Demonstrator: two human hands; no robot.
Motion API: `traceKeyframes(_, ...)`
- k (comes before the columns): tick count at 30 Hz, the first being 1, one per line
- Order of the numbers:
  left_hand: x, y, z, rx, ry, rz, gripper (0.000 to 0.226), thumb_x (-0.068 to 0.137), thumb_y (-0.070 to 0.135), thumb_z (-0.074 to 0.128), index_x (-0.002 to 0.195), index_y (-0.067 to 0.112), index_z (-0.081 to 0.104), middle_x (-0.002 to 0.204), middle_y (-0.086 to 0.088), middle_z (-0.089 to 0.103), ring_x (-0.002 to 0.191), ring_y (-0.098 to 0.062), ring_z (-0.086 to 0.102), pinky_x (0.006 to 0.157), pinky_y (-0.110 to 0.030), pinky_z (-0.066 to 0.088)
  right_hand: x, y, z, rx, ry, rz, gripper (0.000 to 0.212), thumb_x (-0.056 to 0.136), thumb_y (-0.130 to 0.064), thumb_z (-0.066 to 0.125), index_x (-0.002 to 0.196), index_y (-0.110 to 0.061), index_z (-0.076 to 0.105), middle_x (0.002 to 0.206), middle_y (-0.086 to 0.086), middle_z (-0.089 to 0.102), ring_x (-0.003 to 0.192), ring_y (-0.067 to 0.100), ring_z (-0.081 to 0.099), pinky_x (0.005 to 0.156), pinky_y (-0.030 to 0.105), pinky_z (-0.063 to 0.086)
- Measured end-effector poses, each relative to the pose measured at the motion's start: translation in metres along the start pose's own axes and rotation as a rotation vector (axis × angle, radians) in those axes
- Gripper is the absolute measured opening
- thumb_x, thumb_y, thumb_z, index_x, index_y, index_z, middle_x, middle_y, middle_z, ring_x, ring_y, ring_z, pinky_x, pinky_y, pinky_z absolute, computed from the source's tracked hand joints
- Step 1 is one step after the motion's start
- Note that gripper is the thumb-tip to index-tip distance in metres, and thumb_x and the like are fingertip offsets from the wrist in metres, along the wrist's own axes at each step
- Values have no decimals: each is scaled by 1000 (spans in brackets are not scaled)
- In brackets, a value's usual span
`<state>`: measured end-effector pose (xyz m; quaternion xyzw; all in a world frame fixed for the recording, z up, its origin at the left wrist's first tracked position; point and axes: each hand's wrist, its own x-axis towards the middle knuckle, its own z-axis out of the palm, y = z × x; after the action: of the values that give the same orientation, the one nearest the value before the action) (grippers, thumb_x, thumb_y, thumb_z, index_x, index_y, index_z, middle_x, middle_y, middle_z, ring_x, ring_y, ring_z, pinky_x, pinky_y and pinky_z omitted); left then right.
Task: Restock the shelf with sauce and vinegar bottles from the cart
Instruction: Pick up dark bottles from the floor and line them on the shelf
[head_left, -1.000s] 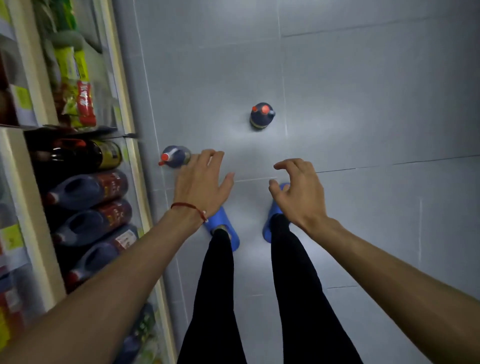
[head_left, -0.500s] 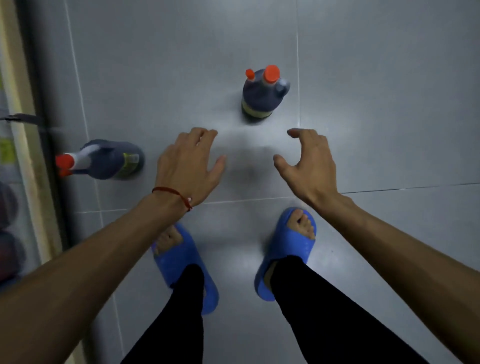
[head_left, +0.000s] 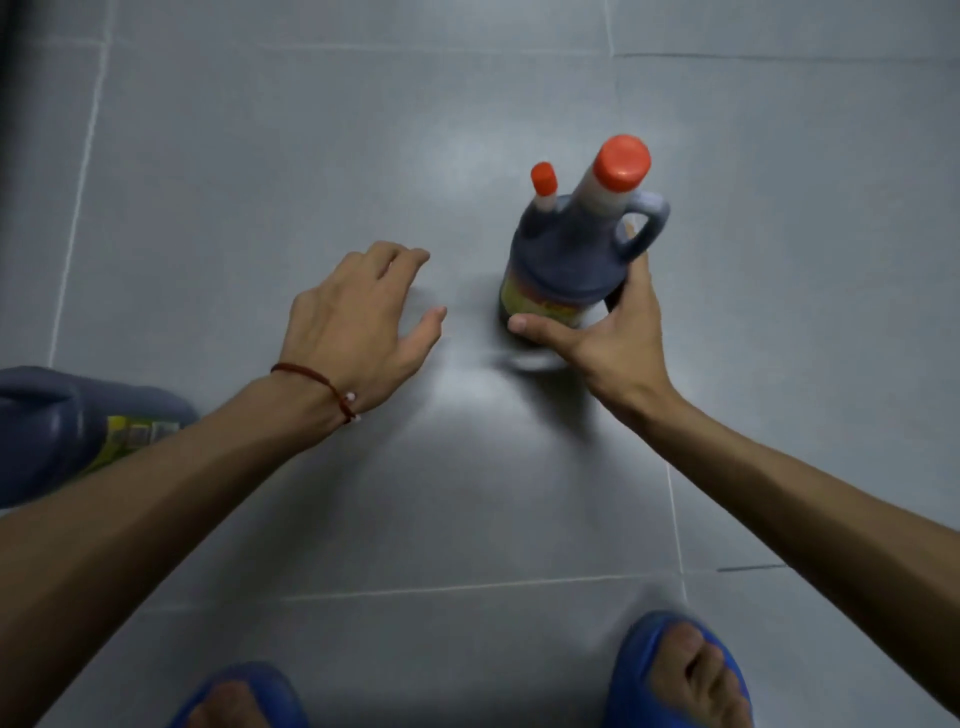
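Note:
A dark sauce jug (head_left: 569, 249) with two orange caps and a side handle stands upright on the grey tiled floor. My right hand (head_left: 608, 332) wraps round its lower body, thumb across the yellow label in front and fingers reaching up behind its right side. A little to the left of the jug, my left hand (head_left: 358, 322) hovers apart from it, fingers relaxed and holding nothing. A second dark jug (head_left: 67, 426) with a yellow label shows at the left edge, partly hidden by my left forearm.
My feet in blue slippers, the left slipper (head_left: 244, 696) and the right slipper (head_left: 680, 670), stand at the bottom edge. Grey floor tiles (head_left: 311, 130) stretch all around the jug. A dark strip runs along the top left corner.
The view has dropped closer to the floor and the shelf has left it. My right hand reached forward and closed round the upright jug's base. My left hand moved forward beside it.

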<state>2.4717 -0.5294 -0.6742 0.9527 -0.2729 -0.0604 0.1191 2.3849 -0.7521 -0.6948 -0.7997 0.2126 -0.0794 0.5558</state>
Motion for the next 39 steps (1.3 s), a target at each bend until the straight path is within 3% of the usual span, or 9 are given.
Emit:
traceKeyframes(3, 2, -4, 3, 6, 58, 0, 56, 99, 49, 53, 144, 17, 48, 139, -5, 55, 116, -29, 58, 74, -42, 53, 6, 3, 8, 58, 59, 8, 99, 64, -31, 99, 147, -17, 45, 137, -8, 61, 120, 5, 62, 101, 26, 56)
traceKeyframes(8, -7, 0, 3, -23, 76, -41, 58, 100, 48, 52, 148, 17, 44, 141, -6, 54, 117, -27, 58, 84, -42, 54, 10, 0, 10, -16, 78, -30, 86, 63, -45, 98, 134, -18, 57, 120, -3, 71, 106, 15, 70, 92, 40, 62)
traceKeyframes(15, -65, -15, 0, -139, 153, -136, 51, 100, 42, 56, 142, 15, 50, 137, -6, 56, 120, -23, 56, 96, -37, 50, -16, -14, 25, -119, -80, -101, 88, 63, -68, 84, 130, -16, 60, 111, 3, 72, 99, 21, 70, 88, 44, 62)
traceKeyframes(20, -130, -36, -8, -233, 259, -204, 43, 97, 32, 64, 134, 10, 58, 126, -5, 63, 111, -18, 60, 93, -30, 53, -41, -45, 64, -39, -215, -144, 81, 62, -46, 96, 129, -18, 59, 112, -6, 71, 101, 13, 69, 90, 35, 61)
traceKeyframes(25, -182, -48, -19, -636, 517, -548, 33, 91, 15, 74, 122, 16, 64, 107, 4, 68, 95, -2, 65, 79, -11, 53, -60, -68, 109, -8, -360, -200, 85, 58, -48, 94, 130, -18, 59, 116, -5, 70, 103, 11, 69, 92, 31, 61)
traceKeyframes(28, -207, -62, -21, -816, 697, -749, 27, 84, 7, 80, 100, 14, 59, 83, 1, 65, 70, -3, 64, 66, -14, 52, -67, -73, 128, -9, -425, -216, 91, 57, -52, 95, 133, -17, 59, 118, -5, 71, 104, 12, 70, 93, 36, 61)
traceKeyframes(30, -219, -76, -14, -902, 741, -843, 35, 74, 14, 81, 93, 15, 52, 78, 1, 61, 61, -3, 60, 65, -21, 50, -69, -74, 138, -11, -451, -233, 95, 55, -57, 94, 134, -18, 59, 119, -6, 71, 105, 12, 70, 94, 38, 61)
traceKeyframes(34, -229, -103, 1, -928, 685, -912, 63, 63, 25, 81, 113, 22, 43, 107, 2, 58, 92, -12, 65, 78, -26, 55, -71, -75, 150, -33, -498, -261, 94, 53, -64, 92, 133, -27, 57, 118, -14, 70, 104, 6, 69, 94, 33, 60)
traceKeyframes(39, -213, -141, 0, -967, 477, -687, 107, 60, 33, 94, 146, 27, 30, 144, 14, 47, 131, -10, 55, 105, -36, 53, -73, -73, 158, -67, -516, -263, 97, 54, -56, 95, 136, -22, 59, 118, -10, 71, 104, 8, 70, 94, 36, 61)
